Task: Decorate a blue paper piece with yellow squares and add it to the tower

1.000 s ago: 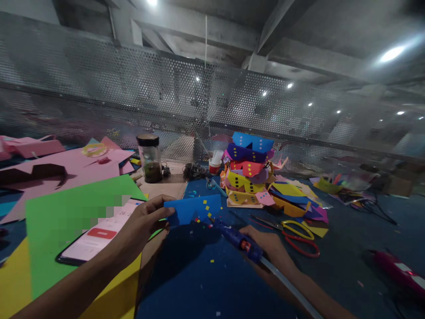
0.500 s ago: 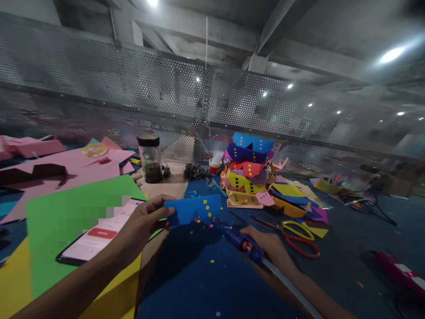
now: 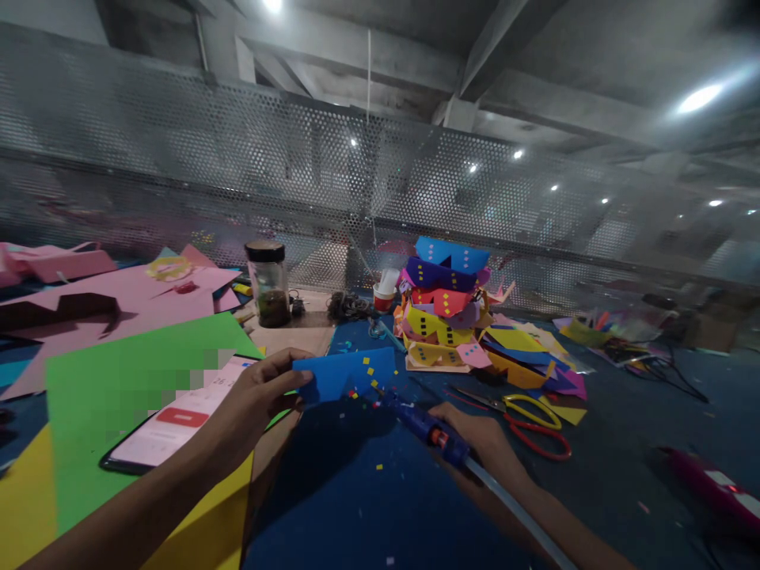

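Note:
My left hand (image 3: pixel 276 384) pinches the left end of a blue piece of paper (image 3: pixel 336 376) between thumb and fingers. Small yellow squares (image 3: pixel 370 370) run in a slanting row near the paper's right end. My right hand (image 3: pixel 475 431) is wrapped round a dark blue glue gun (image 3: pixel 427 427), with a long whitish glue stick (image 3: pixel 511 507) coming out of its back. The gun's nozzle points up and left, close to the paper's lower right edge; whether it touches, I cannot tell. Tiny coloured paper bits (image 3: pixel 355 394) lie around that spot.
Scissors (image 3: pixel 531 412) with yellow and red handles lie right of my right hand. A magenta tool (image 3: pixel 709 479) is farther right. Folded paper pieces (image 3: pixel 445 297) are stacked behind. A phone (image 3: pixel 172 427) rests on green paper (image 3: pixel 119 356) at left, near a lidded jar (image 3: pixel 270 285).
Almost nothing differs. The glue gun's body sits very slightly farther left and lower; the left hand and blue paper have stayed in place.

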A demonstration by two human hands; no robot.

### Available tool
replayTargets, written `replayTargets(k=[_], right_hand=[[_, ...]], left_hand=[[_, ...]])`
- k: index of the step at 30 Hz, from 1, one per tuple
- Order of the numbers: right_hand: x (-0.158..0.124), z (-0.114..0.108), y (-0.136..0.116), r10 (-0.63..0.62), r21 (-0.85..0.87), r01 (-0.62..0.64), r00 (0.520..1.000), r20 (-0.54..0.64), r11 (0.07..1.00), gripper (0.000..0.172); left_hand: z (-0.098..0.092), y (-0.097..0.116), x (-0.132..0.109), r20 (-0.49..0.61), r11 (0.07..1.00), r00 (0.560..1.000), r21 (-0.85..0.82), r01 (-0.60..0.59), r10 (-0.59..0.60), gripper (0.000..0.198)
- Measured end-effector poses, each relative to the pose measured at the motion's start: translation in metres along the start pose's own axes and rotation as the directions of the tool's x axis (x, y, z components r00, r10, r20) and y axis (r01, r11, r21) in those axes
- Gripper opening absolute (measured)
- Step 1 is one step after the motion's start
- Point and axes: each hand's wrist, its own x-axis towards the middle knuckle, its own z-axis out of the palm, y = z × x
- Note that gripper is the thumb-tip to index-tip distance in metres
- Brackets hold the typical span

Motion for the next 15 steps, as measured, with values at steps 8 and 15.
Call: replayTargets(k=[8,15], right_hand=[[-0.0016,0.0061,0.0041,-0.038,0.045,0.038,0.999,-0.005,0.998,0.025],[0.0032,0.0091,0.0085,-0.014,0.039,0.012,0.999,0.031,0.999,0.024]], left_hand=[[0.0017,0.0023,-0.0016,-0.009,1.0,1.0,-0.004,0.012,-0.012,0.013],[0.0022,0.0011,-0.0019,0.008,1.0,1.0,0.006,0.001,-0.001,0.015]])
